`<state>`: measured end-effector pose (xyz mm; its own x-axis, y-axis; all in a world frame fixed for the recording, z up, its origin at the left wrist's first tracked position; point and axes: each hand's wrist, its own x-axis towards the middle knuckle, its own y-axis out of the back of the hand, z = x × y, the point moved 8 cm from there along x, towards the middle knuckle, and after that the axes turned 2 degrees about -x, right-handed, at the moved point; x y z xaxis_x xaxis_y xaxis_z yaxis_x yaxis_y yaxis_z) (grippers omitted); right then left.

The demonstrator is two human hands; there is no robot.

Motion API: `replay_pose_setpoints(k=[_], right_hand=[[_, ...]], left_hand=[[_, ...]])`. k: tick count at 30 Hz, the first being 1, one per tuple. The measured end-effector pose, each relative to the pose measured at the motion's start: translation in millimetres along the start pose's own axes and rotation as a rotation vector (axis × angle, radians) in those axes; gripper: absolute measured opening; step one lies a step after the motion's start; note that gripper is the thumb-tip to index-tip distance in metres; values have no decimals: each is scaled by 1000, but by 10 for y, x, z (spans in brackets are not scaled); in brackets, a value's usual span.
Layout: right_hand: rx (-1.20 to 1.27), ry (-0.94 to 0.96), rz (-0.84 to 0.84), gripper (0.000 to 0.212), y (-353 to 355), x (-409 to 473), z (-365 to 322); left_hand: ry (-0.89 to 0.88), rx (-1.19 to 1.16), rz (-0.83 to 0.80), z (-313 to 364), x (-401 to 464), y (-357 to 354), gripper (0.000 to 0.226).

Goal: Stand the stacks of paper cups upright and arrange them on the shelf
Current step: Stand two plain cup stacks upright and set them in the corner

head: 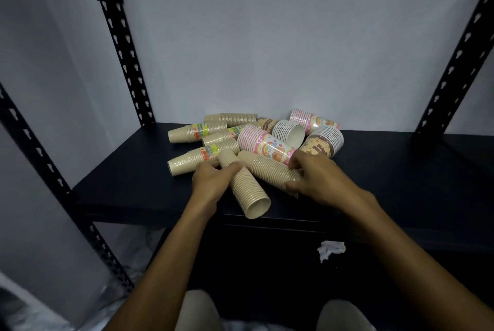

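- While both arms reach up from the bottom of the frame, the left hand (pixel 209 183) is wrapped around a plain tan stack (pixel 246 189) of cups, which lies on its side with its open mouth pointing toward the lower middle of the frame, right at the front edge of the shelf (pixel 128 183).
- Right hand (pixel 312 178) has its fingers curled over the wide end of a second tan stack (pixel 270 170), also lying flat, just right of the first one and touching it up near the narrow ends.
- Everything else is still a heap lying down in the middle of the frame: a pink rainbow-print stack (pixel 263 143) right above the hands, another pink stack (pixel 312 120) further back right, and two brown-and-white stacks (pixel 288 130) (pixel 324 142).
- Left side of the heap has several wrapped tan stacks (pixel 197 132) with bright labels, narrow ends pointing left.
- Black slotted uprights (pixel 117 44) stand at the shelf's corners, grey wall behind.
- Crumpled white paper (pixel 330 249) sits below the shelf, lower right of centre.
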<state>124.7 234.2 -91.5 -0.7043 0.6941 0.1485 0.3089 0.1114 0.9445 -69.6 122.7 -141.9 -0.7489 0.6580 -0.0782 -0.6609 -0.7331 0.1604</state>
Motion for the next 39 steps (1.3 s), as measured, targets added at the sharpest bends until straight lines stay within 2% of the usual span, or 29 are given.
replay_pose_setpoints(k=[3,7,11,13,16,21,25,35,39], right_hand=[[-28,-25,-62,44,-12,65,2],[53,-35,-55,47,-15,84,41],[282,-71,11,44,-1,-3,134],[434,-78,50,40,-33,-55,168],[688,-97,105,38,-159,-97,194],[935,-81,127,44,-325,-52,98],[935,8,58,66,-380,22,-68],[800,34,102,62,-423,96,-88],[790,30,105,60,-419,78,-95]], left_hand=[[-34,-56,-29,46,-11,-31,24],[-70,-137,-75,145,-45,-80,33],[-174,-206,-57,254,-60,-34,46],[-263,-221,-31,341,-69,10,57],[-422,-219,-10,483,-137,65,59],[-539,-211,-115,559,-185,48,62],[-593,-167,-176,587,-179,58,64],[-606,-178,-253,479,-98,-5,61],[-511,-201,-263,292,-80,-48,48]])
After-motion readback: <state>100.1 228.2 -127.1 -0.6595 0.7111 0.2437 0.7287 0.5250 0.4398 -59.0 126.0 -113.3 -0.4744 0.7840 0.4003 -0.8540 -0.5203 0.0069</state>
